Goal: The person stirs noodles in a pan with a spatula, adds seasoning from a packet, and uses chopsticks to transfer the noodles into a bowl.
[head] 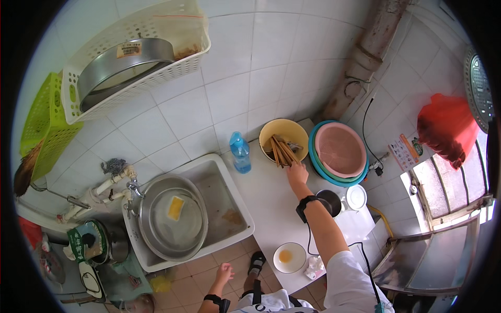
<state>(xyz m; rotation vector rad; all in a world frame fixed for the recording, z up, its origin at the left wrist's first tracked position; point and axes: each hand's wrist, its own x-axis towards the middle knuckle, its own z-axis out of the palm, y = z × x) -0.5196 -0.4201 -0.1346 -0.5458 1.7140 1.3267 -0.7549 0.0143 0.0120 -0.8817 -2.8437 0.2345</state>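
Note:
My right hand reaches over the front rim of a yellow basin. Its fingers touch the near ends of a bundle of wooden chopsticks lying in that basin; whether they grip any is hidden. Beside the hand, to the right, stands a stack of basins with a pink plastic colander on top. Low over the tiled floor hangs my left hand, holding nothing, with fingers loosely bent. It is nearest to the front edge of the white sink, where a steel basin contains water and a yellow sponge.
On the white counter stand a blue bottle, a dark pot, a white-lidded container and a bowl with yellowish liquid. A black cable trails by my right arm. Taps overhang the sink.

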